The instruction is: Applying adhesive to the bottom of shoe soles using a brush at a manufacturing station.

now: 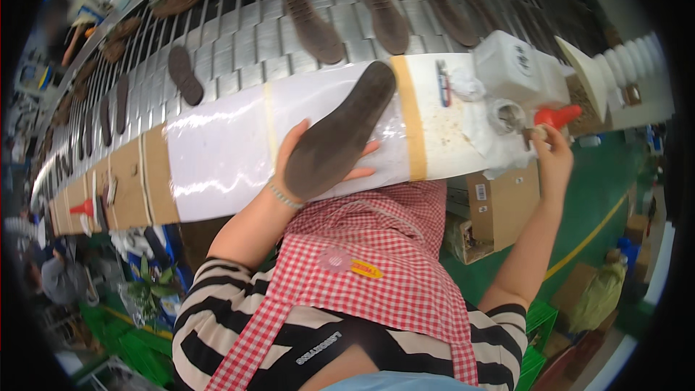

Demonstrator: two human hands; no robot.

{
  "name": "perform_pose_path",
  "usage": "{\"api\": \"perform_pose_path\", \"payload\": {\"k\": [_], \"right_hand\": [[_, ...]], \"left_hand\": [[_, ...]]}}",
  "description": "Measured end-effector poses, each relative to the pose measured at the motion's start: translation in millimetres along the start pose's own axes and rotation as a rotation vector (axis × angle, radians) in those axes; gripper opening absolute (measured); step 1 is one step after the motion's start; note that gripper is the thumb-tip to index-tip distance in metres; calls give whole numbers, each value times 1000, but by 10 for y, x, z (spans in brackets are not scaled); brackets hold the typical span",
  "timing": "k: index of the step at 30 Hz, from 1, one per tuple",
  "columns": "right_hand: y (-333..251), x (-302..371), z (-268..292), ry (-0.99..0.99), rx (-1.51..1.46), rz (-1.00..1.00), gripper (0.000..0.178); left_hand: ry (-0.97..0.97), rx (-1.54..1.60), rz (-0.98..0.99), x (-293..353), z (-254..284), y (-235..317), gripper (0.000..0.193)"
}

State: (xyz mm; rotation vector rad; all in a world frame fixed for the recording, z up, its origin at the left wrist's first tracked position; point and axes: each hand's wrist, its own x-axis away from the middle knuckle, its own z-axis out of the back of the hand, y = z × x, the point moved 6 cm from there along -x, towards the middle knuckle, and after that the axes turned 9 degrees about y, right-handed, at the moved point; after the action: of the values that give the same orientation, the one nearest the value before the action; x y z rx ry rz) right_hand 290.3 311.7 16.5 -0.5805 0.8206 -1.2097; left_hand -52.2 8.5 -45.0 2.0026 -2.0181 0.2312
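Observation:
A dark brown shoe sole [340, 134] rests in my left hand [293, 152], its broad flat face up and tilted toward the far right. My thumb lies along one edge and my fingertips show past the other. The palm is hidden under the sole. At the right end of the bench, my right hand [554, 150] has its fingers pinched around something small, partly brown, too small to name. Those fingertips are close to a red cone-shaped nozzle [559, 116] and a small open jar [505, 116] standing on white tissue [478, 134].
Beyond the white-covered bench [217, 152] runs a metal slat conveyor [253, 36] carrying several soles, including a brown sole [386, 18]. A white plastic container [507, 65], pens [443, 83] and a white ribbed hose [637, 61] are at the right. A cardboard box [499, 206] stands below.

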Motion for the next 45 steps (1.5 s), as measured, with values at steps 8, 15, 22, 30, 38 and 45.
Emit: {"api": "perform_pose_path", "payload": {"k": [8,15,22,30,38,45], "right_hand": [[-1789,1039,-390,-160,-393,459,48],[-2279,1550,-807,-204,-233,930,47],[-2322,1746,-919,-263,-236,1039,47],[-2323,1716,-884,-274,-202,1032,44],[-2393,1875,-914,-468,-243,1088,36],[-2424,1825,-864,-583,-142,1168,27]], "left_hand": [[-50,135,12,-330,-321,-303,59],[-143,-415,-223,-245,-527,-340,47],[-223,-270,-252,-160,-582,-389,45],[-70,-27,-43,-251,-428,-479,42],[-81,-39,-49,-255,-318,-444,38],[12,41,125,-217,-336,-567,47]]}}
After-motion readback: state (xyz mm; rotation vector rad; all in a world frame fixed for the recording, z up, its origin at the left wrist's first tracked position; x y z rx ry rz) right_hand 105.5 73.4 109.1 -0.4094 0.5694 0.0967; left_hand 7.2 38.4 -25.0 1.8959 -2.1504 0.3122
